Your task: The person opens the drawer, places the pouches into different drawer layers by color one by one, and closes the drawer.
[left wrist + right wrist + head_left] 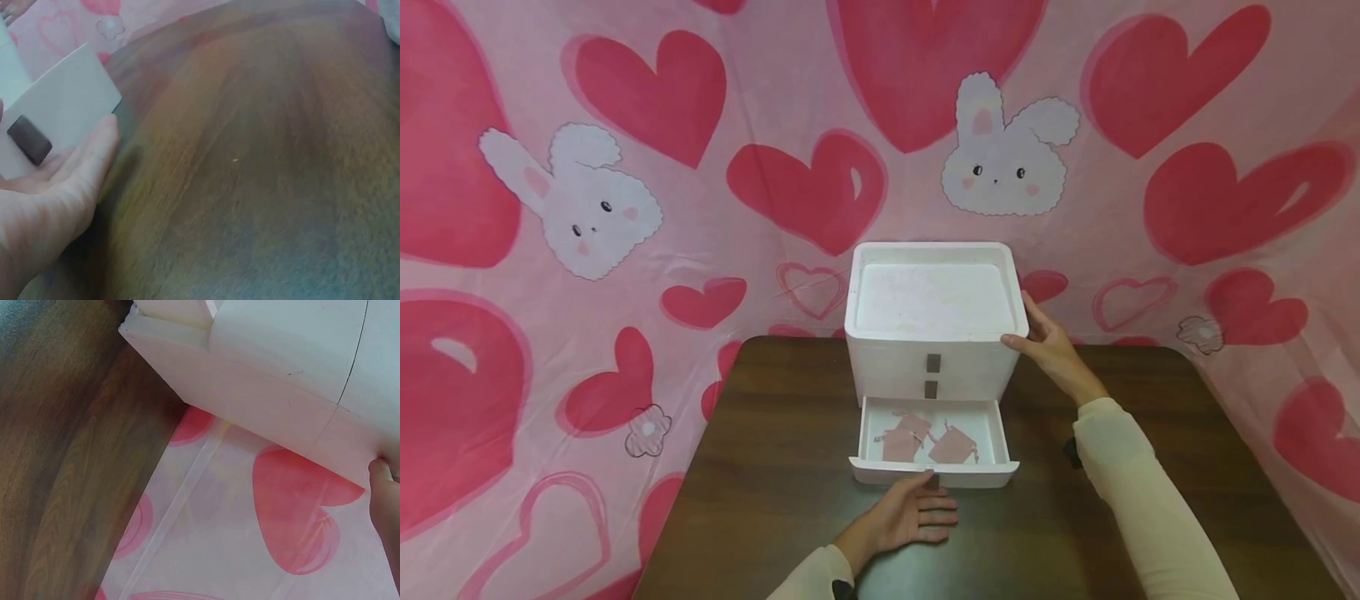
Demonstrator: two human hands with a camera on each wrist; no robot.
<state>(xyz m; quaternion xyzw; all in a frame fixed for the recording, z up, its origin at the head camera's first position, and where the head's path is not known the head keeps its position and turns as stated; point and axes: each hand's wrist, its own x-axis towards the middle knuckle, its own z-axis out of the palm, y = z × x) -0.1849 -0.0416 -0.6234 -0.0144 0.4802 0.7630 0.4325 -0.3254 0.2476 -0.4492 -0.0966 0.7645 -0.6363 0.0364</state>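
A white drawer unit (887,367) stands on the table, its bottom drawer (857,471) pulled out. Inside lie several small pink drawstring pouches (955,446). My left hand (906,515) is at the drawer's front, palm turned sideways and fingers extended, its thumb tip beside the dark handle (30,140). In the left wrist view those fingers are just below that handle. My right hand (1051,343) holds the unit's upper right front corner, thumb on the front and fingers along the side. A fingertip (379,467) presses on the side wall in the right wrist view.
The unit's top is a shallow tray with a raised rim (932,335). Two more dark handles (933,362) mark the upper drawers. Behind the dark wooden table (775,467) hangs a pink cloth (790,75) with hearts and rabbits.
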